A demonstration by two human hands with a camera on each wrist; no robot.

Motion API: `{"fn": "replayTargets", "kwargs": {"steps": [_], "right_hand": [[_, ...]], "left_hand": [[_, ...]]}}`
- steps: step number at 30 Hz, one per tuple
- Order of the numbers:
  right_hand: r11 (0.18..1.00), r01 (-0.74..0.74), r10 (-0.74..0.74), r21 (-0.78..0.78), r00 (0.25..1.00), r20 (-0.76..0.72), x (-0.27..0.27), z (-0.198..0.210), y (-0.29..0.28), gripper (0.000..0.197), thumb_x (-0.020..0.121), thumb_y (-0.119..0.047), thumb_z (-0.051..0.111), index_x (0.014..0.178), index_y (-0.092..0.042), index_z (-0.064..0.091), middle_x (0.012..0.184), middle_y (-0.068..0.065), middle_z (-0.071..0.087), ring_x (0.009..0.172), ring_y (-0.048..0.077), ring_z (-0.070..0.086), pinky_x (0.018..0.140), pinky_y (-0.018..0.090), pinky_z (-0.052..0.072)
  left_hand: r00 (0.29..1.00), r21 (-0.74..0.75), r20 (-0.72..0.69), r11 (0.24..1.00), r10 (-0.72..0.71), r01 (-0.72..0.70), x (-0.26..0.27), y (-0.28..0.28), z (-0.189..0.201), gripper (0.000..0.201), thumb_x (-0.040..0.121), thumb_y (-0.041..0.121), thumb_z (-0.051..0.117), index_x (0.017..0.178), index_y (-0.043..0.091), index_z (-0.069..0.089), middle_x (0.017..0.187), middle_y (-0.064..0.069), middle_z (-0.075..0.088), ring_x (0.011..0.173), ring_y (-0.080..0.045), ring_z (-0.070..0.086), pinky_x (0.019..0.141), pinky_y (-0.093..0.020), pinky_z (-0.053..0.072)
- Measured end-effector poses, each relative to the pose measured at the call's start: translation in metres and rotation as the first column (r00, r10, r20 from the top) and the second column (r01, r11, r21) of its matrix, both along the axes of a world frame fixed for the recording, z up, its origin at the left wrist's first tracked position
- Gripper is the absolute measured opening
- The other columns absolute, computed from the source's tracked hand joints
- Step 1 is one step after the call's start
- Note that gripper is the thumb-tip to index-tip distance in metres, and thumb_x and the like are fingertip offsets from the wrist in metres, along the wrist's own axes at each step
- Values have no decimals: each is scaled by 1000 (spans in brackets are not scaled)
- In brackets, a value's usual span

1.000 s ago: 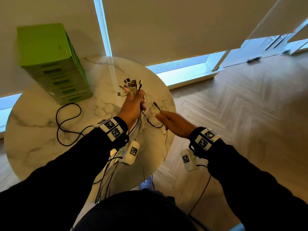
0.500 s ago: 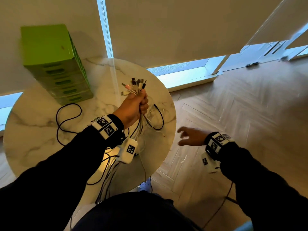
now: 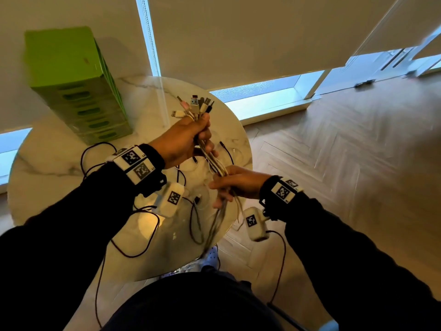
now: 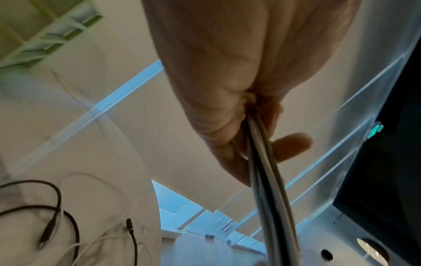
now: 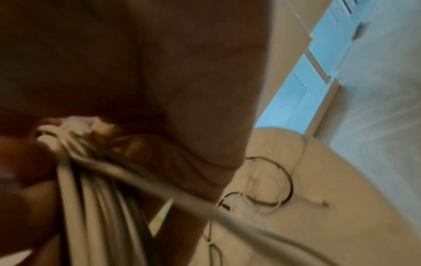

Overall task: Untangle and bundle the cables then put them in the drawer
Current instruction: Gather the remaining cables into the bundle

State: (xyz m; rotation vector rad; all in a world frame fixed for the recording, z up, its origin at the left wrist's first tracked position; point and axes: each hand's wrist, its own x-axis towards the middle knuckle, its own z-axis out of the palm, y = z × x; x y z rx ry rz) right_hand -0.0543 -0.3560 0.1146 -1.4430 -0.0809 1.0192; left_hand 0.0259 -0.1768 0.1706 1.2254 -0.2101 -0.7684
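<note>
My left hand (image 3: 191,137) grips a bunch of white and grey cables (image 3: 216,163) just below their plugs (image 3: 194,107), which stick up above the fist. In the left wrist view the cables (image 4: 268,189) run down out of the curled fingers (image 4: 291,145). My right hand (image 3: 229,185) curls round the same bunch lower down, near the table's right edge. The cable tails (image 3: 214,230) hang below it, blurred. The right wrist view shows the strands (image 5: 95,189) passing through the hand. A green drawer unit (image 3: 78,84) stands at the table's back left.
Loose black cables (image 3: 95,156) and thin white ones (image 3: 205,168) lie on the round marble table (image 3: 47,177). Another black cable (image 3: 195,223) loops near the front edge. Wooden floor (image 3: 334,163) lies to the right, and window blinds hang behind.
My right hand has come back from out over the floor to the bunch and closed round it below my left hand. The left hand has kept its grip and risen slightly.
</note>
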Motion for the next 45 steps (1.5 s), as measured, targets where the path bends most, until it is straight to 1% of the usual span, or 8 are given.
{"fn": "replayTargets", "kwargs": {"steps": [7,13,22,26,31,36,40,45], "right_hand": [[793,-105,169,-600,984,52,3,-5,-51,41,95,-27,67,59,-12,53,45,1,54,49,19,55,78,42,55],[405,258,272,-877,882,385,-7,-28,-68,33,94,-38,51,70,-16,48,63,3,54,62,23,56,54,30,41],[491,4,539,-871,784,308,-52,-78,20,39,94,-34,55,123,-19,32,94,7,69,77,27,67,70,40,57],[501,-151,578,-852,791,201,-60,-86,18,76,90,-68,50,141,-16,27,113,10,68,97,33,66,82,43,53],[771,-51,110,-634,993,54,-48,-81,-15,92,79,-91,19,121,-21,61,104,5,68,98,23,61,101,47,44],[865,88,-98,-494,995,7,-7,-85,-21,57,105,-56,26,100,-13,64,77,5,66,73,19,60,66,24,48],[832,-25,186,-554,953,237,22,-106,-1,17,104,-20,45,111,-9,56,80,7,63,67,15,60,65,28,46],[601,-138,609,-788,717,339,47,-138,33,38,96,-25,60,132,-16,52,120,13,52,105,31,57,80,30,38]], "left_hand": [[979,-154,-99,969,178,-192,7,6,0,31,109,31,37,80,19,43,61,6,34,52,-11,37,75,-39,58],[915,-230,-97,885,392,-404,25,9,4,32,108,26,41,77,19,38,67,4,34,58,-12,39,75,-34,53],[777,-29,-71,777,626,-629,27,-12,-13,19,106,28,48,89,24,41,75,7,34,56,-6,33,57,-23,33],[827,40,-81,831,556,-555,21,-1,-31,20,107,30,46,89,24,38,66,7,34,55,-8,28,51,-25,24],[837,47,-162,852,522,-522,9,20,-54,29,103,27,54,79,25,38,61,7,30,48,-8,25,51,-26,19],[844,-9,-213,863,492,-505,1,24,-53,36,103,26,54,73,26,34,60,6,24,48,-9,15,48,-26,15],[873,21,-167,887,459,-462,-8,26,-52,36,105,25,51,72,25,35,63,3,23,51,-11,14,47,-23,18],[860,106,-144,871,490,-479,-21,43,-60,36,104,27,54,72,24,36,66,1,21,48,-10,18,44,-22,22]]}}
